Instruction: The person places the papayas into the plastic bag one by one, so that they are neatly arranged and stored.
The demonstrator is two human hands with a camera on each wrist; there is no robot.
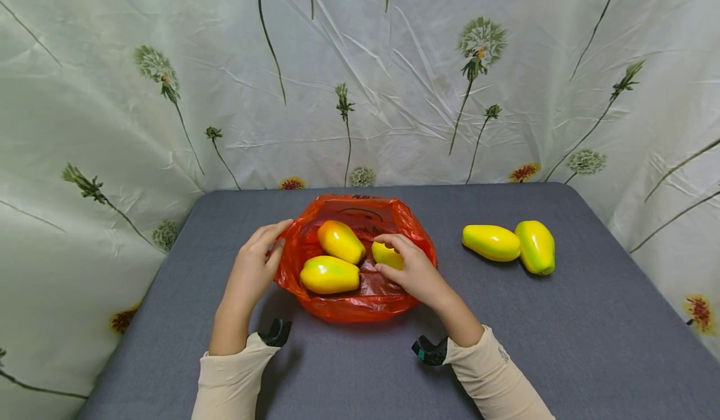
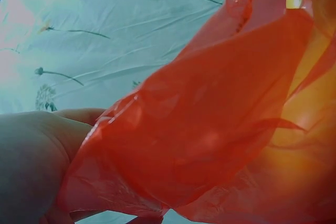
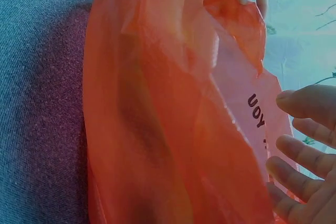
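The right hand [image 1: 413, 270] is held over the right side of the bag's mouth, its thumb and fingers spread; in the right wrist view nothing is seen gripped between them. Just beneath it, partly hidden by it, the near fruit [image 1: 387, 255] lies inside the red bag [image 1: 354, 310]; whether it is touched by the fingertips cannot be told. The left hand [image 1: 255, 264] is set at the bag's left rim, thumb and fingers apart; whether the thin film is pinched cannot be told.

For this step, the fruit is best let down low and gently, so that the smooth skin is not knocked against its neighbours. The fingers are best lifted straight up, clear of the crumpled rim, lest the film be snagged and dragged. The left side should be steadied meanwhile, since so light a wall could easily fold inward.

To the left inside the bag, an upper fruit [image 1: 340, 242] and a lower fruit [image 1: 329, 275] are seen close together, with a strip of bare film between them and the right side. Outside, well to the right, a lying fruit [image 1: 492, 243] and an end fruit [image 1: 535, 248] are placed touching on the grey table [image 1: 349, 370].
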